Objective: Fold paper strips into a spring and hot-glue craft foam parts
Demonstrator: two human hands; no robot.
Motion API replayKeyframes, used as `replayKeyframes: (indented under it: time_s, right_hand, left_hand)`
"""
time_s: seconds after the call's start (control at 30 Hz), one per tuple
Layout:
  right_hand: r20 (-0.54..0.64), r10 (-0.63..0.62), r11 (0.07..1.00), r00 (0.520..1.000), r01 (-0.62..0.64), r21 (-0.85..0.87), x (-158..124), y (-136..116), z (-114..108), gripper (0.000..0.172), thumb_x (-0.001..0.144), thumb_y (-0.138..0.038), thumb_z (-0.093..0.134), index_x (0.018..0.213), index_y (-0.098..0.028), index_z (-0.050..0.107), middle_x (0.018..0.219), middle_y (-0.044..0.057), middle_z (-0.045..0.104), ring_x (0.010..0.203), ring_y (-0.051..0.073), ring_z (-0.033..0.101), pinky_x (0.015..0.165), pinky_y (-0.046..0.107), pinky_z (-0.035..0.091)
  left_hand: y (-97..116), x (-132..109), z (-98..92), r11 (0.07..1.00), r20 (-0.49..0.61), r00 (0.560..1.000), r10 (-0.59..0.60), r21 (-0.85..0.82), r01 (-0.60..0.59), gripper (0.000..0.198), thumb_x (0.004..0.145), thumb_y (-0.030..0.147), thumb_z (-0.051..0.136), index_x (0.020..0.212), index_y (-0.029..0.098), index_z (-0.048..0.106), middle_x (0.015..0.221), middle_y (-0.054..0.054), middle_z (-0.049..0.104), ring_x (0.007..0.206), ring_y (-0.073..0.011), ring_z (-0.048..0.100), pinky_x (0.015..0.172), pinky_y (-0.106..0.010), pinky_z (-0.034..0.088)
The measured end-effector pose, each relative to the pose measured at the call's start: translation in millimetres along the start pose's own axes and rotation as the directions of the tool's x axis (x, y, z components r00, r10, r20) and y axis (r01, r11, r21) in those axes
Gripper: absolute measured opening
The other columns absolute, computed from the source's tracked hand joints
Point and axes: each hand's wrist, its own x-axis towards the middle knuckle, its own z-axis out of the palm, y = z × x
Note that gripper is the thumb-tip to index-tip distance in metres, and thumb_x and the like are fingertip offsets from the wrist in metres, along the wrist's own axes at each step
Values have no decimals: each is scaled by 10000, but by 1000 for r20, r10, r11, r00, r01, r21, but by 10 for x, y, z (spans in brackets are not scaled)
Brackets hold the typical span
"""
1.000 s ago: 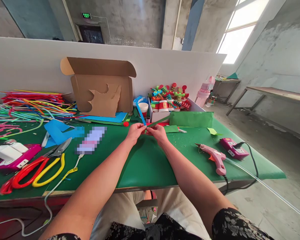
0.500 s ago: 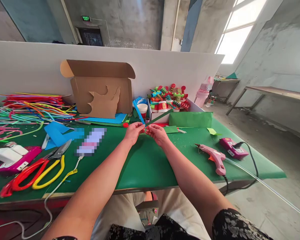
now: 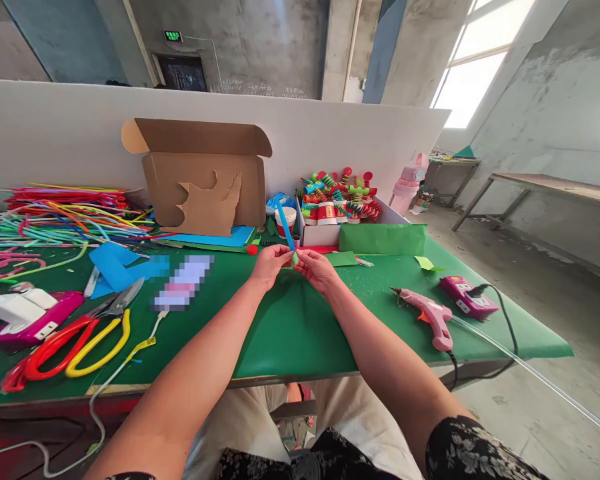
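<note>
Both my hands meet above the middle of the green table (image 3: 300, 333). My left hand (image 3: 269, 264) and my right hand (image 3: 316, 268) pinch the crossing of two paper strips between their fingertips. The blue strip (image 3: 284, 228) stands up and leans back to the left from the pinch. Only a short pale-green fold of the green strip (image 3: 295, 259) shows between my fingers; the rest is hidden by my right hand.
Red and yellow scissors (image 3: 75, 343) and pink tools lie at the left. A pink glue gun (image 3: 425, 313) and its pink adapter (image 3: 467, 297) lie at the right. An open cardboard box (image 3: 205, 173), pipe cleaners (image 3: 55, 213), a white box of finished toys (image 3: 337, 200) and green paper (image 3: 383, 239) stand behind.
The long green strip that stuck out to the upper right has been folded down into my fingers. The blue strip still stands up. Both hands stayed in place.
</note>
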Motion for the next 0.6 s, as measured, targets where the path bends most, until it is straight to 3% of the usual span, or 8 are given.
replayKeyframes:
  time_s: [0.17,0.43,0.6]
  right_hand:
    - [-24,-56,995,998,54,-79,-37,-27,31,346,510,-349,910,653,-157,661,585,-30,634,545,74,587,635,221,547]
    - [-73,-168,973,983,154,-172,-31,-28,46,368,508,-414,891,667,-153,685,545,-30,620,518,81,575,610,240,548]
    - [-22,-168,967,986,160,-199,-49,-39,41,364,493,-384,893,695,-147,703,578,-18,650,553,91,592,629,249,553]
  left_hand:
    - [-10,6,-1,999,-24,999,25,40,-24,411,459,423,878,650,142,648,608,0,618,569,-112,540,602,-278,457]
    - [-23,6,-10,1000,-28,1000,3,27,-2,420,453,453,884,661,141,695,628,-32,660,578,-136,571,633,-318,496]
    - [-5,5,-31,1000,-9,1000,19,5,-19,431,420,449,894,660,145,706,640,-28,665,580,-129,566,637,-311,492]
